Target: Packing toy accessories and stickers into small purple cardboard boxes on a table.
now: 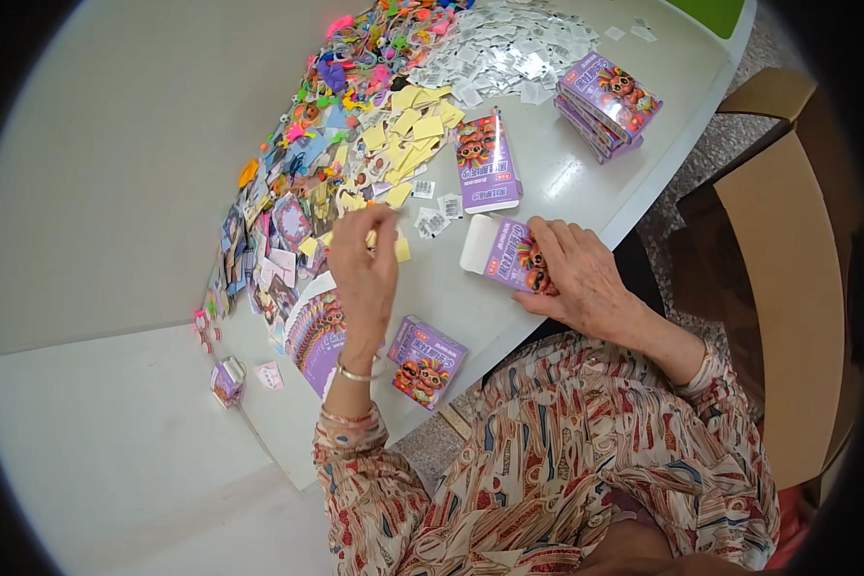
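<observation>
My right hand (578, 274) grips a small purple box (511, 255) with cartoon figures on it. Its end flap stands open and points left. My left hand (363, 264) is over the near edge of a pile of yellow paper pieces (415, 130), fingers curled in a pinch; what they hold, if anything, is hidden. Just beyond the held box lies another purple box (487, 165). A few small white printed packets (432, 221) lie between the hands. Below my left wrist are a fanned row of flat purple cartons (309, 331) and a further purple box (426, 365).
Colourful small toys (331, 72) and a heap of white packets (509, 48) cover the table's far side. Picture cards (288, 221) spread along the left. Several purple boxes are stacked (610, 101) at far right. A large cardboard carton (782, 288) stands beside the table.
</observation>
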Demonstrator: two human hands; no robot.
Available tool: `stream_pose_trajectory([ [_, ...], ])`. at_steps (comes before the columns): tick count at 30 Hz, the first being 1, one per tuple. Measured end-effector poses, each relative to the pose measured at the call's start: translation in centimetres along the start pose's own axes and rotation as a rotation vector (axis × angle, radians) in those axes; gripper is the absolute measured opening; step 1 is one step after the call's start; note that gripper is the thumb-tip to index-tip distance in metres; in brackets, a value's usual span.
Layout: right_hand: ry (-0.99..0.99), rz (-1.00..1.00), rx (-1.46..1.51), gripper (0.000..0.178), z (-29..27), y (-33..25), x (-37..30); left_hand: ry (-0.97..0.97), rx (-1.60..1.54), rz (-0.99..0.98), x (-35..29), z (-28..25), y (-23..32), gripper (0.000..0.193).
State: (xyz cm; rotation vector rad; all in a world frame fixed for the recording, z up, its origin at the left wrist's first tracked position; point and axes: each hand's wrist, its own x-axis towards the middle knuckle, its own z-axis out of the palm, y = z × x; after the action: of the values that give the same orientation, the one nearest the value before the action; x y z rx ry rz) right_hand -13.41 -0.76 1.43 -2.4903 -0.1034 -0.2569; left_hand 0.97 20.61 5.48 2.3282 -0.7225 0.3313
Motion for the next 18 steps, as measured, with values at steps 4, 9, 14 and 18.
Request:
stream_pose_trajectory([
  [4, 0.035, -0.057, 0.030, 0.079, 0.7, -0.1, 0.4, -0.149, -0.027, 0.103, -1.8, 0.0, 3.4, 0.012],
  [9, -0.059, -0.074, 0.080, 0.081, 0.7, -0.7, 0.1, -0.284, 0.071, 0.249, -3.6, 1.6, 3.6, 0.017],
  [14, 0.030, -0.096, 0.042, 0.079, 0.5, 0.0, 0.0, -0.256, -0.176, 0.015, -2.4, 0.1, -0.2, 0.027],
  [18, 0.071, -0.126, 0.022, 0.077, 0.5, 0.1, 0.1, -0.355, 0.341, 0.127, -1.5, -0.6, -4.4, 0.035],
])
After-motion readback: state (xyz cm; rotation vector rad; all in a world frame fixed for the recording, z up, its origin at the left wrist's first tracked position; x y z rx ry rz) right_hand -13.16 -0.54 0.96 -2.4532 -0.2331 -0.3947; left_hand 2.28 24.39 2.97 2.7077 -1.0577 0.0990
